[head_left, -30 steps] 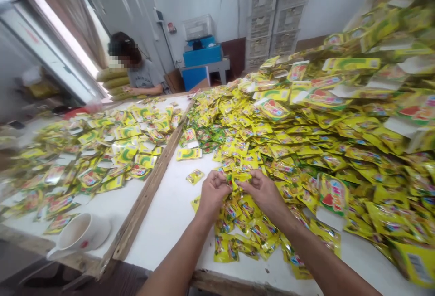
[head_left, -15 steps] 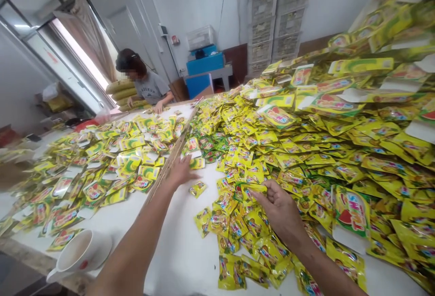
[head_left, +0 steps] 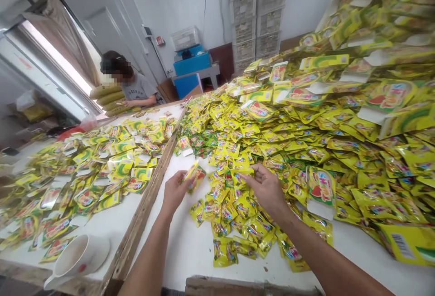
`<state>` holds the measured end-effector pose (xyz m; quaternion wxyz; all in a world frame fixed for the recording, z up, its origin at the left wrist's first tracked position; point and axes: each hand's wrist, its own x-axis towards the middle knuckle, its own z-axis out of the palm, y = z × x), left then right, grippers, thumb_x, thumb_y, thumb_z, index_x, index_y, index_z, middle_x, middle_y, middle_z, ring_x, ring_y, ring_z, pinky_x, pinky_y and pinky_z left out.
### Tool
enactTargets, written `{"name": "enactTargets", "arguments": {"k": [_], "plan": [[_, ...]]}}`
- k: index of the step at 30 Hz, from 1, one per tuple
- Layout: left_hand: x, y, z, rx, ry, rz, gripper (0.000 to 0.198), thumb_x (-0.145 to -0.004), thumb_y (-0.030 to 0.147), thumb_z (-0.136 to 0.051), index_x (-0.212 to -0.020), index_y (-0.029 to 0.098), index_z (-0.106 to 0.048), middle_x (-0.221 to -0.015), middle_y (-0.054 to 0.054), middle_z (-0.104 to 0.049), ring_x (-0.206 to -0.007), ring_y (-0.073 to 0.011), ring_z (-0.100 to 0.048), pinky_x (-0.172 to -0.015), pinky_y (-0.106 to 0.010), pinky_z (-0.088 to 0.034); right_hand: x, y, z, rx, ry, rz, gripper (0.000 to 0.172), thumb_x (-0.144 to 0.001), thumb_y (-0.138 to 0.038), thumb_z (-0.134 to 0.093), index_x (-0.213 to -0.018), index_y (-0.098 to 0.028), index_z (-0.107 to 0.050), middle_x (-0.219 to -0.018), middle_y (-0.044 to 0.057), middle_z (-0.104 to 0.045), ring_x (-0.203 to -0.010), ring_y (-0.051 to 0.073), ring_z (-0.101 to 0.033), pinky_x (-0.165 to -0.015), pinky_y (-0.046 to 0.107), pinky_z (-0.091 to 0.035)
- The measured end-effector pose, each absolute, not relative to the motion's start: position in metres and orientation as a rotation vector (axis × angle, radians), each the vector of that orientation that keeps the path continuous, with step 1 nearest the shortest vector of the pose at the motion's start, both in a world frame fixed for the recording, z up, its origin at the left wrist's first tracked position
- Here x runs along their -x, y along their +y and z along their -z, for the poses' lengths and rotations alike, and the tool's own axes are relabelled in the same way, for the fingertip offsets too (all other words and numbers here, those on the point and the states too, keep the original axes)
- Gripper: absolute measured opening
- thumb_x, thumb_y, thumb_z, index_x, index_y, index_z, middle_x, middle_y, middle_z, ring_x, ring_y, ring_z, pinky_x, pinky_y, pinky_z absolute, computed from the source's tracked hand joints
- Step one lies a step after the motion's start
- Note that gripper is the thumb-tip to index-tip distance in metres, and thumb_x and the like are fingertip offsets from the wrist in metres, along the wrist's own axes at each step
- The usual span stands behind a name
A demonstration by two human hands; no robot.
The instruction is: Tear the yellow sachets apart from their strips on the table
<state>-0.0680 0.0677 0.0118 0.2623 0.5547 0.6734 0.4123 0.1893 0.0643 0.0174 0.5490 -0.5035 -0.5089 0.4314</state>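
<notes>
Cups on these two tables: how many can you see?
1. A white cup sits on a saucer at the near edge of the left table, close to the wooden rail. The sachet heaps could hide others.

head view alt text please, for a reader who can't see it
A person's left hand holds up a sachet while the right hand pinches a second sachet at the edge of a huge yellow pile on a white table. A cup stands at near left; another person is at the far end.
</notes>
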Motion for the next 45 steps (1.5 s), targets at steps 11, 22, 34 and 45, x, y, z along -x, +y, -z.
{"name": "enactTargets", "arguments": {"k": [11,22,34,45], "plan": [[-0.009,0.01,-0.014,-0.885,1.333,-1.207,0.036,-0.06,0.037,-0.079,-0.083,0.013,-0.066,-0.073,-0.005,-0.071,-0.061,-0.0146,-0.064,-0.059,-0.023,-0.05,-0.203,0.065,-0.022,1.26,-1.621,-0.883,0.016,-0.074,-0.037,-0.054,-0.076,-0.021,-0.051,-0.057,-0.006,-0.034,-0.054,0.012,-0.035,-0.051,0.022,-0.027],[-0.02,0.001,-0.004,-0.882,1.37,-1.271,0.033,-0.062,0.036,-0.078,-0.083,0.014,-0.066,-0.079,-0.006,-0.073,-0.07,-0.0171,-0.067,-0.064,-0.024,-0.051,-0.215,0.06,-0.039,1.409,-1.906,-0.805,0.024,-0.08,-0.02,-0.043,-0.101,-0.02,-0.055,-0.053,-0.005,-0.051,-0.043,0.011,-0.034,-0.05,0.023,-0.024],[-0.019,-0.001,0.003,-0.997,1.429,-1.257,0.029,-0.066,0.037,-0.074,-0.085,0.016,-0.068,-0.086,-0.004,-0.073,-0.077,-0.017,-0.065,-0.07,-0.025,-0.051,-0.214,0.06,-0.033,1.356,-2.139,-0.579,0.028,-0.079,-0.012,-0.045,-0.102,-0.021,-0.058,-0.054,-0.002,-0.051,-0.055,0.016,-0.049,-0.055,0.023,-0.027],[-0.027,0.001,-0.005,-0.748,1.203,-1.209,0.037,-0.058,0.028,-0.081,-0.087,0.013,-0.066,-0.082,-0.006,-0.074,-0.069,-0.0184,-0.068,-0.067,-0.028,-0.054,-0.195,0.061,-0.015,1.242,-1.603,-0.746,0.016,-0.075,-0.033,-0.059,-0.083,-0.021,-0.053,-0.079,0.002,-0.062,-0.07,0.016,-0.055,-0.066,0.027,-0.043]]}}
